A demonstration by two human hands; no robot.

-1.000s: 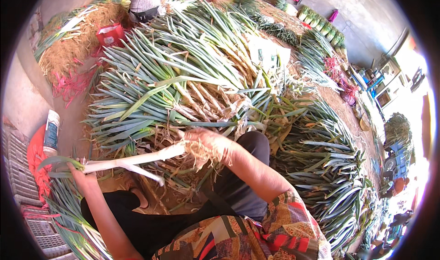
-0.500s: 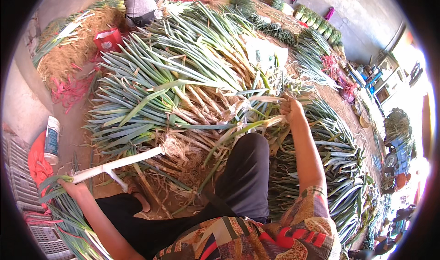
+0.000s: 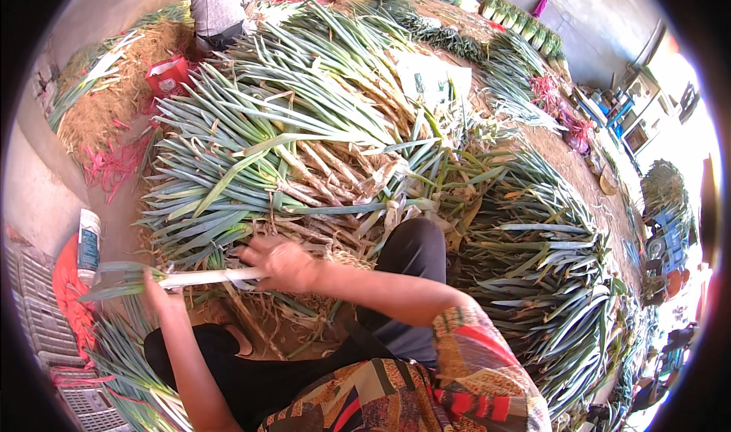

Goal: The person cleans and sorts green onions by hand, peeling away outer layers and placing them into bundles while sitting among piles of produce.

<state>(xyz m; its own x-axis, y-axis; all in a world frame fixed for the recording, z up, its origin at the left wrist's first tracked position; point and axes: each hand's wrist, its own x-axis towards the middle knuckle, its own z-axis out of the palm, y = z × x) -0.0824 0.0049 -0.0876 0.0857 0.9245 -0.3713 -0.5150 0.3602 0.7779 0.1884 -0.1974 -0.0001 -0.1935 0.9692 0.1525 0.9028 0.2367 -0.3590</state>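
Note:
My left hand (image 3: pixel 162 293) is closed around a green onion (image 3: pixel 209 277), gripping it where the white stalk turns to green leaves. The stalk lies almost level, its leaves pointing left. At its root end is my right hand (image 3: pixel 278 264), smeared by motion, with its fingers over the stalk; how firmly they press on it cannot be told. The roots are hidden by that hand. Just beyond both hands spreads a big heap of unpeeled green onions (image 3: pixel 327 169), brown stalks toward the right and leaves toward the left.
Another green onion pile (image 3: pixel 533 264) lies to my right. At lower left are more green onions (image 3: pixel 129 356), a grey plastic crate (image 3: pixel 38 310), an orange-red cloth (image 3: pixel 68 295) and a white container (image 3: pixel 88 241). A person (image 3: pixel 221 9) sits at the far left near a red bag (image 3: pixel 169 76).
My right hand has let go of the loose leaf strips at the right and swung left to the onion's root end. My left hand has moved slightly up and right, levelling the onion.

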